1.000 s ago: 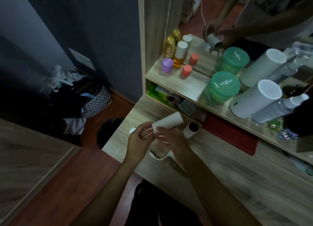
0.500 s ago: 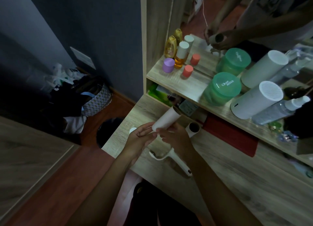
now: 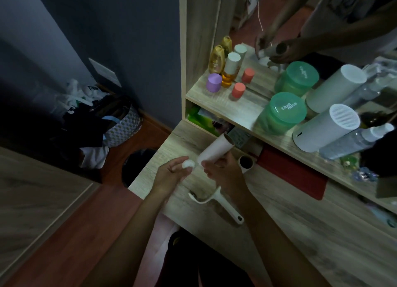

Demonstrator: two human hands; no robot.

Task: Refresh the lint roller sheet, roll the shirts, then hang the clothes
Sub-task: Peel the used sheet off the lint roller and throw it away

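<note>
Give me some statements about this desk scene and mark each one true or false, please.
1. The right hand holds the white roll. True.
2. The lint roller handle is in the left hand. False: it lies on the desk, and the left hand holds a small white ball.
3. A second roll lies on the desk beside the right hand. True.
4. The purple cap stands on the desk. False: it stands on the shelf above.

Right hand point(image 3: 223, 171): gripping white roll point(image 3: 216, 150), tilted above desk point(image 3: 300, 233).
Left hand point(image 3: 171, 172): pinching small white wad point(image 3: 188, 164).
Roller handle point(image 3: 217, 203): lying on desk (no roll).
</note>
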